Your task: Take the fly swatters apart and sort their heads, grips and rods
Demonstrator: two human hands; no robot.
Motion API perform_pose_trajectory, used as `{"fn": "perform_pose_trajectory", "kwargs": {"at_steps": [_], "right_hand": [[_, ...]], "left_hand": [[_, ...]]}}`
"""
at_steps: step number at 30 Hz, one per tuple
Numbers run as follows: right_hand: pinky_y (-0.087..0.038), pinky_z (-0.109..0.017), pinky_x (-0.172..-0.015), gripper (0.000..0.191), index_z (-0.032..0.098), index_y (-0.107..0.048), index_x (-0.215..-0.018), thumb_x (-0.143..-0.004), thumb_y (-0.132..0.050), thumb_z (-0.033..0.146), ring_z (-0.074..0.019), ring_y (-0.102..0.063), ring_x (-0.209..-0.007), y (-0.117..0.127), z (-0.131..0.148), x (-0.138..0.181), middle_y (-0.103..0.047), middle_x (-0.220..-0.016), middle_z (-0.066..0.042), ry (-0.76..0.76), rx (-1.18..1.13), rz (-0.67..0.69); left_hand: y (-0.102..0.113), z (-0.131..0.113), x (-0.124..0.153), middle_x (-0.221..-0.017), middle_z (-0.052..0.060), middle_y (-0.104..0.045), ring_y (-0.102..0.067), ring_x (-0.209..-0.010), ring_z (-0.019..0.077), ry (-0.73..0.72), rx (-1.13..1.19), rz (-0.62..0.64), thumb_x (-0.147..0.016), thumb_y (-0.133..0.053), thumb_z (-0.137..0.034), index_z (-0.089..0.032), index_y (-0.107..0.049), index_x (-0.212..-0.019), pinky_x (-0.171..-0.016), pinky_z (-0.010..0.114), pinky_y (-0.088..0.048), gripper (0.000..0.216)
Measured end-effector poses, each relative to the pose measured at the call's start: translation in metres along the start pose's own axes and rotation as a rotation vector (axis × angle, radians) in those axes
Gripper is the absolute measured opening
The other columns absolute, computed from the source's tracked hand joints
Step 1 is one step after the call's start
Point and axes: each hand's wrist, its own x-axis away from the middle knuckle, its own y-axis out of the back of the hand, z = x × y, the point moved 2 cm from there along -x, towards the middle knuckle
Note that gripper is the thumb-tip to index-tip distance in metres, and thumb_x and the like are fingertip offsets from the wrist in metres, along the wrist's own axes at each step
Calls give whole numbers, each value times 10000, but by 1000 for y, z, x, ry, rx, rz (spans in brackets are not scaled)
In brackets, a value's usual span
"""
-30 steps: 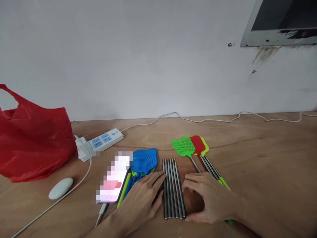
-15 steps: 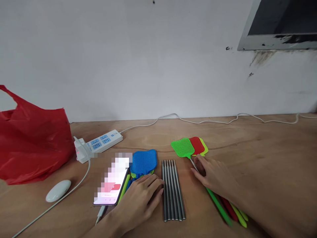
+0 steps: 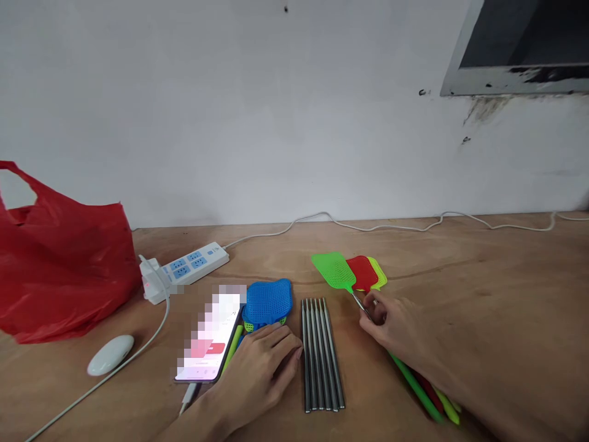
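From where I stand, the largest thing is the white, stained wall (image 3: 230, 123), and in front of it the brown wooden table (image 3: 506, 288). On the table's left side sits the crumpled red plastic bag (image 3: 69, 264), well apart from the work.

The bright green fly swatter with mesh head and thin metal shaft (image 3: 335, 270) is right of the middle. Its head partly covers the red mesh swatter (image 3: 362, 273), and behind this one a yellow mesh swatter (image 3: 380, 276) shows its edge. The right hand (image 3: 396, 322) is closed on the green one's shaft, just below the head, thumb and fingers pinching. In my judgement, this grip is secure for the head but leaves the long handle to swing, so it is wise to raise it slowly and keep the handle from dragging its red and yellow neighbours.

The left hand (image 3: 262, 368) lies with thumb and fingers loosely apart, over the handles below the blue mesh swatter (image 3: 269, 301); I cannot tell if its fingertips touch the row of grey metal rods (image 3: 319, 356). I would keep this hand quiet, because a small push could make the slimmest things, these rods, roll apart.
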Motion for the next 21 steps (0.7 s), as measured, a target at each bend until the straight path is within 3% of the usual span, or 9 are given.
{"fn": "perform_pose_trajectory", "kwargs": {"at_steps": [3,6,9,13,18,21], "right_hand": [[-308,-257,-523,91,229,-546,-847,-776,-526,282,-132,-428,-429,0,2,1,-416,-443,100,-3,-310,-20],[-262,-239,-476,202,221,-560,-952,-777,-540,320,-110,-328,-407,-1,3,3,-326,-446,126,-98,-561,77],[-225,-225,-423,285,209,-557,-995,-815,-584,429,-98,-317,-370,-1,5,3,-357,-418,130,-198,-741,216],[-242,-211,-393,408,190,-555,-1010,-831,-608,552,-95,-371,-335,1,8,2,-432,-371,117,-222,-883,311],[-179,-193,-292,489,192,-529,-955,-740,-619,622,-65,-303,-257,0,9,-1,-490,-416,108,-348,-1034,474],[-139,-179,-261,467,213,-502,-877,-733,-630,638,-43,-248,-247,2,13,0,-435,-423,130,-341,-1096,551]], "left_hand": [[2,1,-1,-842,40,-663,-628,-776,205,9,19,-27,-988,-402,-174,-198,-606,-903,-690,321,-475,223],[2,3,-1,-852,48,-659,-627,-786,210,16,36,-42,-990,-402,-178,-192,-613,-922,-690,330,-481,222],[2,4,-1,-860,49,-659,-629,-795,212,27,45,-34,-991,-406,-176,-193,-615,-929,-693,335,-485,218],[3,4,0,-849,48,-657,-627,-789,211,38,57,-51,-995,-396,-173,-196,-607,-921,-689,334,-485,225],[5,6,-1,-950,48,-657,-626,-868,206,46,80,-152,-991,-417,-152,-207,-586,-1036,-739,332,-491,183],[7,8,-1,-1016,51,-636,-615,-920,210,95,78,-223,-982,-440,-155,-221,-561,-1060,-771,338,-492,158]]}}
